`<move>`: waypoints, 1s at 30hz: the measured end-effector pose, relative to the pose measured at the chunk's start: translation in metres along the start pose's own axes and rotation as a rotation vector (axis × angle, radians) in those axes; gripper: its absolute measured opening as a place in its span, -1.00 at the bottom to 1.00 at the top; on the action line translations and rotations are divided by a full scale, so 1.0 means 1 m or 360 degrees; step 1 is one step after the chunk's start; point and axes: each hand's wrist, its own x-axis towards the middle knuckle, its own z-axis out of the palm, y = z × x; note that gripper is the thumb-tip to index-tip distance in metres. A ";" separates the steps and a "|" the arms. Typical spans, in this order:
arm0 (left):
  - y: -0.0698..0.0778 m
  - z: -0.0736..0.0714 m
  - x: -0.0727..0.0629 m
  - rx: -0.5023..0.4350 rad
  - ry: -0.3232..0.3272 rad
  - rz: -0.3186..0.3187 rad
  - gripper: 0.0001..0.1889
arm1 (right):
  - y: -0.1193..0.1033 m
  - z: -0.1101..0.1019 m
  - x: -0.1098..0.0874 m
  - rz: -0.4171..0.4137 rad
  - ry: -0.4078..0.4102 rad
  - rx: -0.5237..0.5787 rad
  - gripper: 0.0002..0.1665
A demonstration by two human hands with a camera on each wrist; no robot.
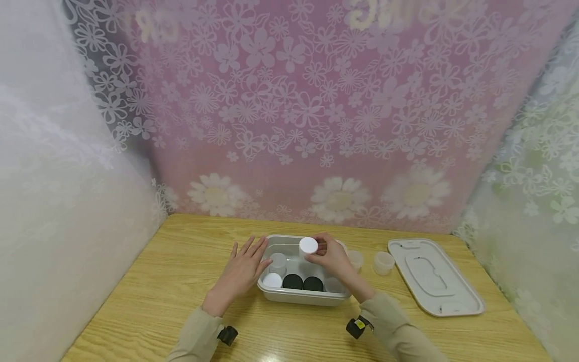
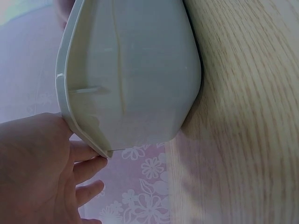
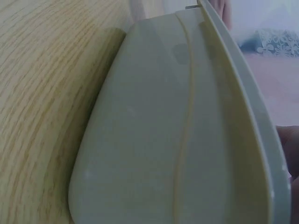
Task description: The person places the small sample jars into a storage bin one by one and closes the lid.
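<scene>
A pale grey plastic box [image 1: 307, 299] stands on the wooden table. My left hand [image 1: 242, 271] rests on its left rim with fingers fairly straight; the left wrist view shows that hand [image 2: 35, 168] against the rim [image 2: 62, 88]. Over the box, my right hand [image 1: 333, 259] pinches a small round jar with a white lid [image 1: 308, 246] between thumb and fingers. Along the front inside are a white-lidded jar [image 1: 272, 280], two black-lidded jars [image 1: 292, 281] and a translucent one [image 1: 333, 285]. Another translucent jar [image 1: 278, 262] sits behind the white-lidded one.
Right of the box, two translucent round containers [image 1: 383, 263] stand on the table [image 1: 181, 281]. Farther right lies the box's large grey lid [image 1: 436, 279]. Patterned curtains [image 1: 316, 100] hang behind and at both sides.
</scene>
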 end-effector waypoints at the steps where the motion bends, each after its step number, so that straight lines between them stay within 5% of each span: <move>1: 0.000 0.000 0.000 -0.0003 0.0005 0.0002 -0.36 | 0.000 0.002 0.001 0.0001 -0.0010 -0.0007 -0.37; 13: 0.000 0.000 0.001 -0.0007 -0.0009 -0.0004 -0.35 | 0.005 0.022 0.005 -0.0031 -0.0175 -0.0110 -0.44; 20: 0.001 -0.001 0.000 0.0002 -0.0004 0.0000 -0.35 | 0.002 0.027 0.003 -0.0011 -0.0197 -0.0320 -0.51; 30: 0.001 -0.001 0.001 0.0001 -0.0006 0.0000 -0.36 | 0.006 0.031 0.006 0.0115 -0.0279 -0.0157 -0.49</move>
